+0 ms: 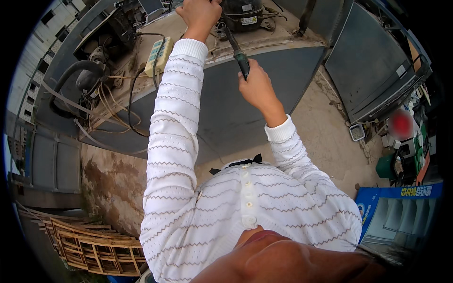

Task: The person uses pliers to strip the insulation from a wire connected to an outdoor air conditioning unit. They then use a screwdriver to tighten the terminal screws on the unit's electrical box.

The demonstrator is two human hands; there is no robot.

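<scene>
My right hand (257, 87) is wrapped round the green and black handle of a hand tool (241, 61). Its dark metal shaft points up and left, and its tip ends beside the foot of a black compressor (242, 14). I cannot tell the tool's exact kind. My left hand (200, 16) is at the top edge, left of the compressor, with its fingers curled in. The picture cuts off part of those fingers, so what they hold, if anything, is hidden. The compressor stands on a worn brown bench top (278, 40) with grey panels below.
A cream power strip (159, 55) with cables lies left of my left forearm. Further left are another dark compressor (89, 78), a black hose and loose wires. A grey cabinet (373, 61) stands at right, a blue-topped display case (401, 207) lower right, wooden frames (94, 250) lower left.
</scene>
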